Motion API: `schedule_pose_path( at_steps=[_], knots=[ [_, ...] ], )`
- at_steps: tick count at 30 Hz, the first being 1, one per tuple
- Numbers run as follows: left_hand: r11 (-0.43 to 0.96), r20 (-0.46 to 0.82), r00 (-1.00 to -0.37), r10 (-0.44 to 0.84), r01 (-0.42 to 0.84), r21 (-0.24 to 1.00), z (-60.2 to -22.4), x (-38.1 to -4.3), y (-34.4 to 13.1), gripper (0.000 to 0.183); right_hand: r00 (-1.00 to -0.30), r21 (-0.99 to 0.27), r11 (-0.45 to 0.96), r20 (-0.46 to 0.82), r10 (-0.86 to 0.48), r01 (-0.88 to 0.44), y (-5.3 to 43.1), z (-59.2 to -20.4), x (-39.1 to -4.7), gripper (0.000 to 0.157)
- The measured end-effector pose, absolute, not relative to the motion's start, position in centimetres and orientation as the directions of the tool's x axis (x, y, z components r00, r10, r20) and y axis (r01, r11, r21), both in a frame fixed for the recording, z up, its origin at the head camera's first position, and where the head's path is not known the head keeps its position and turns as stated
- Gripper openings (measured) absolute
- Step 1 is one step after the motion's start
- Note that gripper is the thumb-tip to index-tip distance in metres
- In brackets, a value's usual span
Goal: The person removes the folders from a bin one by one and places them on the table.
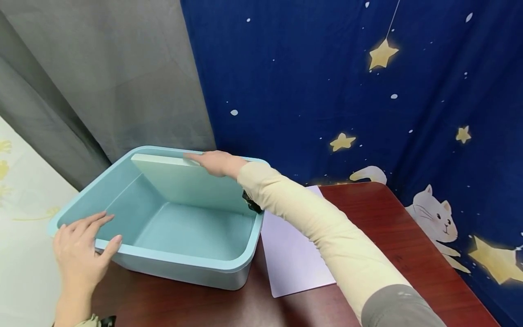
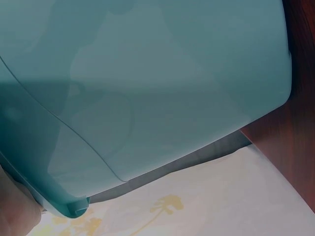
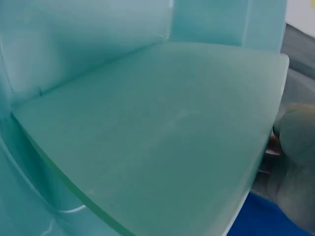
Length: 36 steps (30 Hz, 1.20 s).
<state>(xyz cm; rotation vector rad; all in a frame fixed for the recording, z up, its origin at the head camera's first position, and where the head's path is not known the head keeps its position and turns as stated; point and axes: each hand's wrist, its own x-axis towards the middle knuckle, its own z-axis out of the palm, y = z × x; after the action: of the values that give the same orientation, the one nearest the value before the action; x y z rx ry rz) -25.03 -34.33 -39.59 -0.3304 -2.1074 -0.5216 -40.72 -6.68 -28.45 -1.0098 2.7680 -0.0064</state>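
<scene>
A light blue plastic bin [image 1: 196, 231] stands on the table. My left hand [image 1: 81, 250] rests on its near left corner, fingers and thumb fairly straight over the rim. Part of that hand shows at the lower left of the left wrist view, beside the bin's wall [image 2: 162, 98]. Inside the bin, a pale green flat panel [image 1: 163, 175] with a thick edge leans against the far wall. My right hand [image 1: 218, 162] grips its top edge; the thumb is hidden in the head view. In the right wrist view, fingers [image 3: 300, 147] lie at the panel's edge.
A lilac flat sheet or panel [image 1: 290, 259] lies on the red-brown table [image 1: 359, 209] right of the bin, partly under my right arm. Behind hang a grey curtain [image 1: 122, 68] and a blue curtain [image 1: 286, 91] with stars and a cat.
</scene>
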Motion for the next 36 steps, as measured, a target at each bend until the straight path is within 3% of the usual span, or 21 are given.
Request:
schedule_pose_path(
  at_steps=[3,7,13,17,22,28,36],
  knots=[
    [0.875,0.825,-0.564,0.042,0.419,0.242,-39.5,-24.9,-34.3,0.063,-0.719,-0.026,0.738,-0.203,-0.664,-0.674,-7.0,-28.4,-40.5,0.062],
    [0.878,0.811,-0.583,0.050,0.413,0.243,-39.3,-24.7,-34.4,0.061,-0.703,-0.085,0.741,-0.260,-0.662,-0.666,-6.8,-28.5,-40.5,0.053],
    [0.872,0.819,-0.573,0.036,0.418,0.255,-39.5,-24.8,-34.3,0.061,-0.704,-0.227,0.794,-0.371,-0.606,-0.564,-6.5,-28.5,-40.2,0.095],
    [0.866,0.840,-0.543,0.015,0.427,0.261,-39.8,-25.1,-34.2,0.063,-0.724,-0.237,0.839,-0.424,-0.543,-0.490,-5.9,-28.3,-40.0,0.103],
    [0.860,0.858,-0.513,-0.005,0.436,0.266,-40.2,-25.4,-34.2,0.066,-0.730,-0.205,0.831,-0.403,-0.553,-0.517,-4.1,-28.1,-40.0,0.093],
    [0.860,0.873,-0.488,0.018,0.452,0.235,-40.2,-25.7,-34.0,0.067,-0.718,-0.231,0.783,-0.312,-0.622,-0.578,-1.4,-28.5,-40.2,0.056],
    [0.864,0.861,-0.509,0.016,0.440,0.244,-40.0,-25.4,-34.2,0.069,-0.719,-0.313,0.715,-0.126,-0.683,-0.625,0.0,-29.4,-40.2,0.031]
  ],
)
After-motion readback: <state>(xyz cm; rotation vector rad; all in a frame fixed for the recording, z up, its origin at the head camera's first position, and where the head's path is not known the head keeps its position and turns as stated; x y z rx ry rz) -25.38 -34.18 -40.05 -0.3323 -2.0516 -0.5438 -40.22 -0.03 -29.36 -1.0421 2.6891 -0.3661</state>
